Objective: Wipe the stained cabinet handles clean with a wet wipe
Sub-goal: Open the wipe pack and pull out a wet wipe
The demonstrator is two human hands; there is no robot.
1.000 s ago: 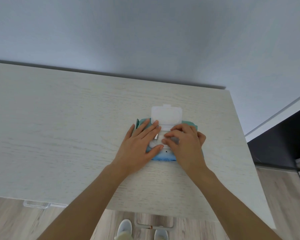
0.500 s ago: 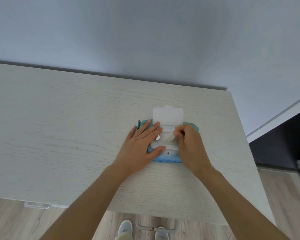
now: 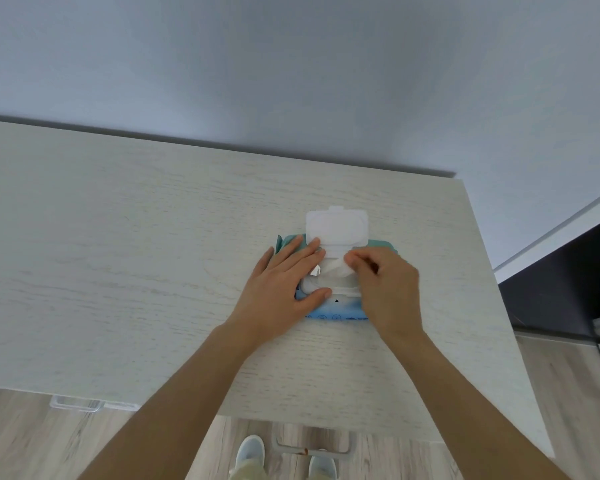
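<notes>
A blue-green pack of wet wipes (image 3: 336, 311) lies on the pale wooden cabinet top (image 3: 153, 271), its white flip lid (image 3: 336, 225) standing open toward the wall. My left hand (image 3: 284, 289) lies flat on the pack's left side and presses it down. My right hand (image 3: 385, 289) pinches a white wet wipe (image 3: 335, 270) that sticks up out of the opening. Below the front edge, one clear cabinet handle (image 3: 75, 403) shows at the left. A grey handle (image 3: 312, 448) with a brown stain is visible between my shoes.
A grey-blue wall (image 3: 291, 81) rises behind the cabinet. The cabinet's right edge (image 3: 499, 289) drops to a wooden floor (image 3: 561, 393), with a dark opening (image 3: 568, 278) beyond. My shoes (image 3: 252, 452) stand below the front edge.
My right hand has shifted from the middle of the opening up and back, drawing a fold of wipe out of the pack. My left hand has stayed pressing on the pack.
</notes>
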